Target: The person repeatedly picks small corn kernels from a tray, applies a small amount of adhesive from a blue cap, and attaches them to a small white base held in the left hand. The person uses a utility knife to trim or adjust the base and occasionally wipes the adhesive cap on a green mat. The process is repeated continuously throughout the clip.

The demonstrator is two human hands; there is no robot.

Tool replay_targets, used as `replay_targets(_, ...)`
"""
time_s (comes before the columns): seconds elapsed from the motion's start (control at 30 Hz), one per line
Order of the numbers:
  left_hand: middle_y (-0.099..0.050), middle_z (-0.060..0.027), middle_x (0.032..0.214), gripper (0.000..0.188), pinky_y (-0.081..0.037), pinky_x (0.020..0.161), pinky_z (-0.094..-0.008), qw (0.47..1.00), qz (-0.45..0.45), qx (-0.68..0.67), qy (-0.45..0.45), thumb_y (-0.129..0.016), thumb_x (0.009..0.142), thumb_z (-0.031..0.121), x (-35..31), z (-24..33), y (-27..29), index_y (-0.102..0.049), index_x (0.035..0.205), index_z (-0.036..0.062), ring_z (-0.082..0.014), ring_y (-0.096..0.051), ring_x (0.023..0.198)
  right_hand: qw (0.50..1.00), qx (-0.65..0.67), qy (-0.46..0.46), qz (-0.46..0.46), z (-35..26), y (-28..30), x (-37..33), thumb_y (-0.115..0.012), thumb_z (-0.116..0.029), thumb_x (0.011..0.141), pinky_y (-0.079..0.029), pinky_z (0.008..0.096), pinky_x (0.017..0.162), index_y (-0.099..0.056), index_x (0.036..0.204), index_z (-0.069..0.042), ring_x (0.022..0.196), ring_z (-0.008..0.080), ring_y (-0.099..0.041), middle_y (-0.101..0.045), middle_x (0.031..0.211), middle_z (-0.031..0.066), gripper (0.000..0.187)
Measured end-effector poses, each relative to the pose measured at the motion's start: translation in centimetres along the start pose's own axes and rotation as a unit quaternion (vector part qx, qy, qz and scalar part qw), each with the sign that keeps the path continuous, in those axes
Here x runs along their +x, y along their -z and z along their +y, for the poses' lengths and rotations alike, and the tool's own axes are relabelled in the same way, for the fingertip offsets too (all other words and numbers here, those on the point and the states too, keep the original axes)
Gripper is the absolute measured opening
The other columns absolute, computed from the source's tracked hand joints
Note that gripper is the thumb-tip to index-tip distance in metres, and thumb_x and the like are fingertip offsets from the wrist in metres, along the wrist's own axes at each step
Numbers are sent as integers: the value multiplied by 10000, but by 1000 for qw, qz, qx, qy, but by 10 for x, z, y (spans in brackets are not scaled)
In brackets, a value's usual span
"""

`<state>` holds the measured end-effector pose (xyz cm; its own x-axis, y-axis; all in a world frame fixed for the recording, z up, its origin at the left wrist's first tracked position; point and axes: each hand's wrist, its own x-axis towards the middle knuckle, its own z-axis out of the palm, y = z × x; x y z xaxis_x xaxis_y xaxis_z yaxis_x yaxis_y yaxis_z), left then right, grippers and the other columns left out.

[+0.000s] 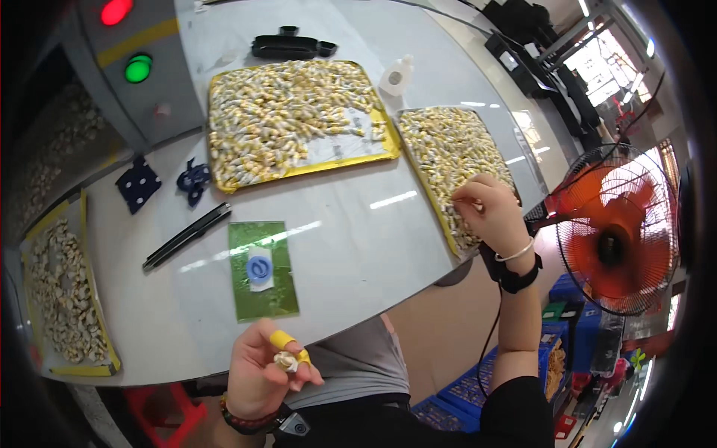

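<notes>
My left hand (263,369) is low at the table's near edge, with yellow finger cots on two fingers, pinching a small white wrapped piece (285,361). My right hand (489,213) reaches over the right yellow tray (447,237), fingertips pinched down among its many small pale wrapped pieces (455,145). It wears a thin bracelet and a black wrist strap with a cord. A larger yellow tray (299,170) with the same pieces lies at the middle back.
A green mat (261,291) with a blue-and-white disc (259,269) lies in front of me. A black tool (187,235) and dark dotted cloth bits (138,183) lie left. A third tray (104,358) sits far left. An orange fan (616,231) stands right. A white bottle (397,75) stands at the back.
</notes>
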<state>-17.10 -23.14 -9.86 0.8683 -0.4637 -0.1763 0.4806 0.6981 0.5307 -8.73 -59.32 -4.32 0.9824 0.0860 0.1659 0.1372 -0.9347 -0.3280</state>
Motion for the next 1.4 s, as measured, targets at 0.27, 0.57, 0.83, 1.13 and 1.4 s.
replay_targets(0.27, -617, -35, 683, 454, -595, 625, -376, 997, 28, -8, -71, -787, 764, 356, -18, 12, 11, -573, 975, 15, -120, -635, 611, 991, -115, 58, 42, -8, -4, 0, -658, -8, 778, -478, 393, 715, -611, 817, -6, 785, 328, -593, -592, 796, 131, 61)
replay_targets(0.57, -652, -76, 734, 412, -612, 725, -426, 977, 108, 107, -150, -806, 776, 224, -28, 16, 11, -579, 1020, -19, -152, -666, 630, 986, 78, 76, 124, -78, 8, -1, -618, 62, 831, -511, 251, 563, -649, 953, 1, 674, 165, -657, -677, 821, 108, 139)
replay_targets(0.83, -649, -62, 783, 522, -588, 754, -441, 965, 141, 138, -171, -830, 702, 398, -27, 14, 9, -558, 970, 41, -164, -647, 648, 913, 85, 383, -115, -166, -59, 38, -689, -38, 757, -515, 339, 653, -624, 889, -46, 756, 248, -627, -618, 799, 74, 147)
replay_targets(1.13, -654, -57, 805, 511, -571, 807, -451, 936, 191, 195, -221, -866, 668, 341, -33, 15, 8, -558, 944, 42, -188, -668, 717, 890, 9, 446, -96, -185, -79, 45, -625, -67, 691, -530, 312, 639, -555, 734, -28, 802, 220, -588, -551, 787, 70, 91)
replay_targets(1.4, -705, -134, 881, 341, -550, 887, -450, 846, 109, 406, -328, -863, 684, 72, -29, 15, 19, -665, 945, -24, -204, -699, 811, 898, 296, 318, -72, -187, -49, 17, -713, 24, 712, -501, 312, 563, -663, 881, -17, 654, 216, -613, -610, 737, 77, 180)
